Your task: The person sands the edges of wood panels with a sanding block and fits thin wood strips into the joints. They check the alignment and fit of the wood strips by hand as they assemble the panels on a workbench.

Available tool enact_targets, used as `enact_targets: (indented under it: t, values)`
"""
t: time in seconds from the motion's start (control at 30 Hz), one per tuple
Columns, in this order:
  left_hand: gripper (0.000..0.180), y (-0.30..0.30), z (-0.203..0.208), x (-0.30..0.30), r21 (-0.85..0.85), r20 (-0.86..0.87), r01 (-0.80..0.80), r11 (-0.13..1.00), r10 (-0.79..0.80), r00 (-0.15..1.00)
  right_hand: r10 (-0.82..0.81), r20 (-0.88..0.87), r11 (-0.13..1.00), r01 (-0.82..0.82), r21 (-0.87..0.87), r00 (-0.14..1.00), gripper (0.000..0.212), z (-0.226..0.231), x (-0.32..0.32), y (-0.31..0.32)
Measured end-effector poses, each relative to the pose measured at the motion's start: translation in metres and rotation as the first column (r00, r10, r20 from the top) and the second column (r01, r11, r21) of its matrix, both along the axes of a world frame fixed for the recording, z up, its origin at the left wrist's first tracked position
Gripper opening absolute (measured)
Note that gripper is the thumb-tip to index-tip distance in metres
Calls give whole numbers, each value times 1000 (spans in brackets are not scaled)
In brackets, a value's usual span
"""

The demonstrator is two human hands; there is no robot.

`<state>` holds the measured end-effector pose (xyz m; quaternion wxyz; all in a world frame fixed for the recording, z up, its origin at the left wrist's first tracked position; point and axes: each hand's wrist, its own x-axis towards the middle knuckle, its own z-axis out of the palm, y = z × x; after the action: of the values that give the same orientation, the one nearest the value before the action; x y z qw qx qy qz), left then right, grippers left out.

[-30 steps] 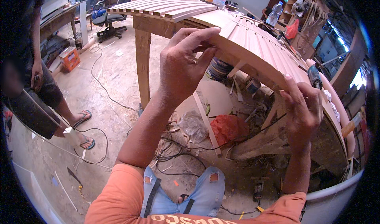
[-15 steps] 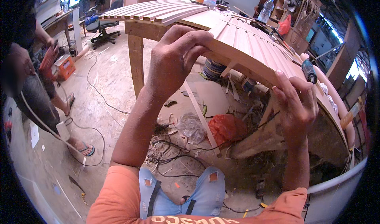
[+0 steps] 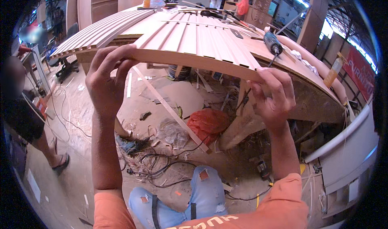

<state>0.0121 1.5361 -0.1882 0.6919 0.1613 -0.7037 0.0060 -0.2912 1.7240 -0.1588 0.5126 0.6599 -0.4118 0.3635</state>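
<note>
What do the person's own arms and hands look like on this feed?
The left hand and right hand are bare: no gloves, watch or wristband shows. The forearms are uncovered too, with no cables or markings that I can make out. The left sleeve and right sleeve are short and plain orange.

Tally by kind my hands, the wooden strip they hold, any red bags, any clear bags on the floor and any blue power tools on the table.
Hands: 2
Wooden strip: 1
Red bags: 2
Clear bags: 1
Blue power tools: 1
Total: 7
</note>
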Motion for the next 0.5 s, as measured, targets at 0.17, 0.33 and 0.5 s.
enact_targets:
  t: [0.17, 0.33, 0.5]
  values:
    - [29, 2, -2, 0, -46, 34, -6, 999, 7, 999, -37, 27, 999, 37, 17, 999, 39, -3, 1, 0]
    - [28, 4, -1, 1, -19, 37, -16, 1000, 17, 999, -32, 25, 999, 32, 6, 999, 39, -1, -1, -2]
    - [29, 4, 3, 0, -31, 57, -39, 999, 41, 998, -17, 46, 1000, 16, 18, 999, 36, 2, -5, -5]
